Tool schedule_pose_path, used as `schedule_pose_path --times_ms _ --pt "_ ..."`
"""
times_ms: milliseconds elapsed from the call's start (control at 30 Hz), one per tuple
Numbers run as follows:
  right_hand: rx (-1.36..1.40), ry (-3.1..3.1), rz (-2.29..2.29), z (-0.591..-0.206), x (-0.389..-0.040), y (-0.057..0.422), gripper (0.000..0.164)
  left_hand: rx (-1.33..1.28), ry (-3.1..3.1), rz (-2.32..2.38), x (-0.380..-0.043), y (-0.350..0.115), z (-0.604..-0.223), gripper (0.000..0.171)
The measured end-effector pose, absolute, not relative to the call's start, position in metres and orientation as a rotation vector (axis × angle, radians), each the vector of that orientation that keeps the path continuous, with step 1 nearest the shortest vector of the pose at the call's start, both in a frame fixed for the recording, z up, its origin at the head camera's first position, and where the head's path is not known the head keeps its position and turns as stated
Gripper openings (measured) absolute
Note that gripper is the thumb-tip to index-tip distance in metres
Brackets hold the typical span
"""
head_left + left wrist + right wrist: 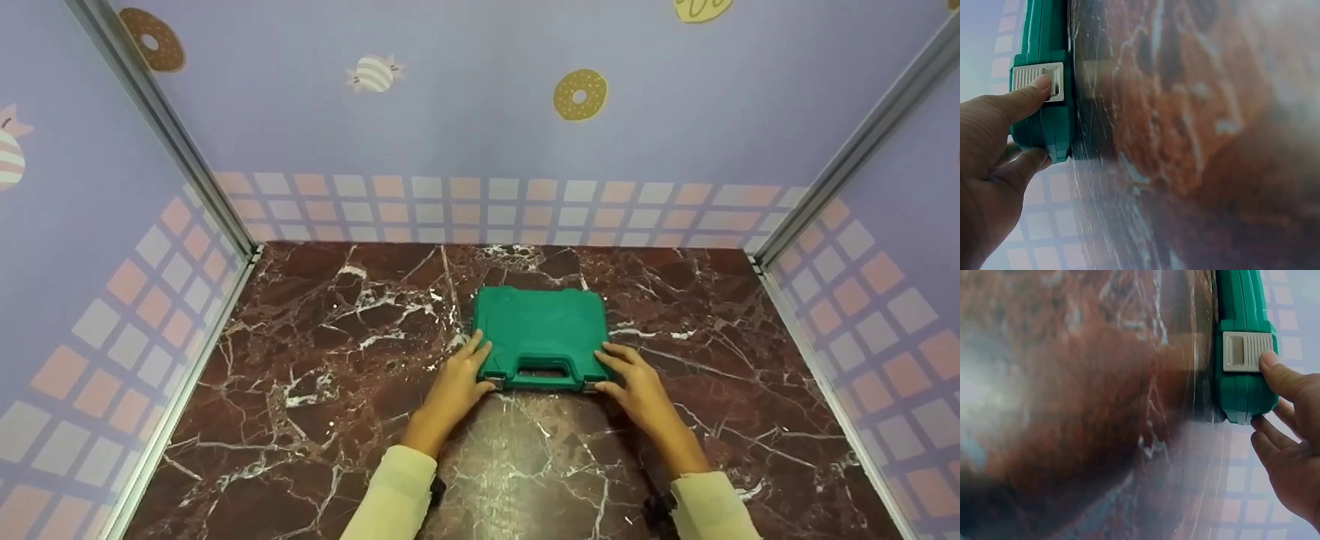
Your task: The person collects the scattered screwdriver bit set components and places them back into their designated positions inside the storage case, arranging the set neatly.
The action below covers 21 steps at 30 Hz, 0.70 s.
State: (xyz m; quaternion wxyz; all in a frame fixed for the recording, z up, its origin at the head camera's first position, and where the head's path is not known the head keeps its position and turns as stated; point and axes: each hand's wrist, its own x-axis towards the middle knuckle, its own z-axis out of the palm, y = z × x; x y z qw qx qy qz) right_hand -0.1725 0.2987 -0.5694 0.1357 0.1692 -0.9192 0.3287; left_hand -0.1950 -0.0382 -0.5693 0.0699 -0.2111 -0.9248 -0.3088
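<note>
A green plastic carrying case lies flat on the marble-patterned table, its handle side toward the person. My left hand grips the near left corner. In the left wrist view its thumb rests on a light grey latch, while the other fingers touch the case's side. At the near right corner, my right hand holds the case in the same manner. Its thumb lies on the edge of the second latch, with fingertips at the side. Both latches sit flat against the case, and its inside is hidden.
The dark red marble-patterned table has white veins. A lilac back wall with printed sweets and checks closes off the far side. Side panels stand at left and right, joined by grey metal corner posts.
</note>
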Motion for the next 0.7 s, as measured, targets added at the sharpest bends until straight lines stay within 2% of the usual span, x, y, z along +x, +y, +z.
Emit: schedule_pose_path --times_ms 400,700 --pt "0.573 -2.639 0.886 -0.568 -0.171 0.299 0.055 -0.671 -2.900 -0.988 -0.198 -0.045 -0.557 0.073" --pt "0.463 -2.485 0.638 -0.524 -0.179 0.280 0.053 -0.593 -2.809 -0.656 -0.192 -0.044 -0.525 0.070"
